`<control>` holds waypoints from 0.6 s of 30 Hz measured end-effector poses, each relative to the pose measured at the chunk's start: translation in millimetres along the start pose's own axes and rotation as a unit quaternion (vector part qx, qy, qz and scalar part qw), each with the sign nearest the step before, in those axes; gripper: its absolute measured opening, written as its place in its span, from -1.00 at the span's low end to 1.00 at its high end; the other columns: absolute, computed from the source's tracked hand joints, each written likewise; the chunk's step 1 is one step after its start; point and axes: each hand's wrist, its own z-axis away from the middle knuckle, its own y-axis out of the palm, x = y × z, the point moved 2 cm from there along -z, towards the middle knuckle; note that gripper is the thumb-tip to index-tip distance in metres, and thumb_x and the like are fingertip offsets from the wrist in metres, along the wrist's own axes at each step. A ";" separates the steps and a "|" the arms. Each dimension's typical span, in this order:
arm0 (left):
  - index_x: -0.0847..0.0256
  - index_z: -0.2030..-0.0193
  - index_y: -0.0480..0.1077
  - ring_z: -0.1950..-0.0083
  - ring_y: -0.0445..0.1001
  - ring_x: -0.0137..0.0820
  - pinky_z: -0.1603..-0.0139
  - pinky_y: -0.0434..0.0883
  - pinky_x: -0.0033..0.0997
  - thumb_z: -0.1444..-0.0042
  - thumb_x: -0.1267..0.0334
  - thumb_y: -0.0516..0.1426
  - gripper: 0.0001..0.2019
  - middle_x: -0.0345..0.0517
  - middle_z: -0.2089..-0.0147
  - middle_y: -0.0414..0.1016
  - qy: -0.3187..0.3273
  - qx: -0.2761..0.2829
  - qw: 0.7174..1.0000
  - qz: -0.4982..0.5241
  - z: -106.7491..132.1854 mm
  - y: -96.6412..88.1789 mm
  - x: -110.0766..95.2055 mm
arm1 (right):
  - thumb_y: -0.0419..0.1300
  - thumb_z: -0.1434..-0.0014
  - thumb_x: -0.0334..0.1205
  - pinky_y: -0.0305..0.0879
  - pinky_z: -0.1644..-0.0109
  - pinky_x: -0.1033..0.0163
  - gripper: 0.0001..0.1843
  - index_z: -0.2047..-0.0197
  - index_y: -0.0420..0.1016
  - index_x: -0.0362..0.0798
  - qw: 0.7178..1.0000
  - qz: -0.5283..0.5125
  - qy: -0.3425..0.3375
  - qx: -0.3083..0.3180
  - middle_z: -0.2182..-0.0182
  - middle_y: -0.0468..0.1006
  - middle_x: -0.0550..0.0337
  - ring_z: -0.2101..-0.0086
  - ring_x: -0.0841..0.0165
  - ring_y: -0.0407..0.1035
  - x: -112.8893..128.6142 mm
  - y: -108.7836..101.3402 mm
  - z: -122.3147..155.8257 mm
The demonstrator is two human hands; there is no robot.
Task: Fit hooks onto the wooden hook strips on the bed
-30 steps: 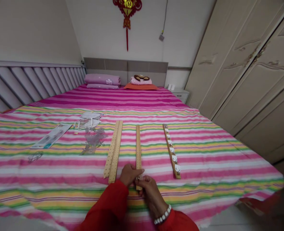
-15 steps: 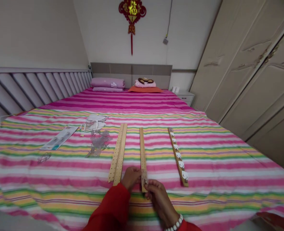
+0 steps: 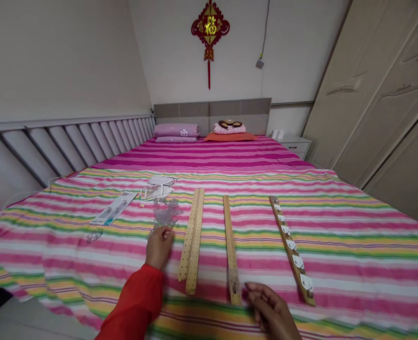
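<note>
My left hand [image 3: 158, 246], in a red sleeve, reaches out over the bed toward a pile of clear plastic hooks [image 3: 166, 215]; its fingers are curled and I cannot tell whether it holds anything. My right hand [image 3: 270, 311] rests low on the bedspread beside the near end of a single perforated wooden strip [image 3: 230, 243], where a small clear hook [image 3: 234, 283] sits. Two more wooden strips [image 3: 192, 238] lie side by side between my hands. A fourth strip [image 3: 291, 245] at the right carries several white hooks.
A striped pink bedspread [image 3: 354, 245] covers the bed. A packaging card [image 3: 114, 208] and clear wrappers [image 3: 157, 189] lie at the left. Pillows [image 3: 176, 131] lean at the headboard. A slatted rail [image 3: 70, 151] runs along the left; wardrobe doors [image 3: 389, 94] stand at the right.
My left hand left the single strip's near end and moved left and forward to the hook pile. My right hand drew back slightly. The view has turned to the left.
</note>
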 end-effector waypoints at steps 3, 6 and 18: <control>0.25 0.36 0.50 0.22 0.45 -0.23 0.15 0.33 -0.30 0.00 0.19 0.09 -0.79 0.01 0.34 0.51 0.044 -0.024 0.988 -0.146 -14.3 -1.7 9.0 | 0.43 0.27 0.08 0.00 0.64 0.37 -0.51 0.33 0.59 -0.10 0.999 0.005 -0.042 -0.033 0.61 0.48 0.19 0.70 0.51 0.11 9.7 -3.3 -3.5; 0.27 0.27 0.54 0.12 0.43 -0.13 0.08 0.31 -0.24 -0.03 0.21 0.10 -0.76 0.11 0.24 0.52 0.059 -0.034 0.961 -0.267 -19.0 4.7 5.5 | 0.43 0.25 0.09 0.05 0.60 0.36 -0.53 0.36 0.58 -0.10 0.997 0.013 -0.075 -0.035 0.60 0.46 0.21 0.67 0.51 0.14 19.6 -1.1 -6.3; 0.28 0.36 0.56 0.21 0.47 -0.27 0.19 0.38 -0.33 0.13 0.14 0.27 -0.75 -0.04 0.31 0.58 -0.159 -0.066 0.969 0.176 2.9 -1.5 -9.2 | 0.43 0.33 0.16 0.02 0.64 0.36 -0.50 0.47 0.51 -0.10 0.996 0.017 -0.091 -0.007 0.65 0.41 0.25 0.71 0.51 0.13 39.5 24.7 -1.2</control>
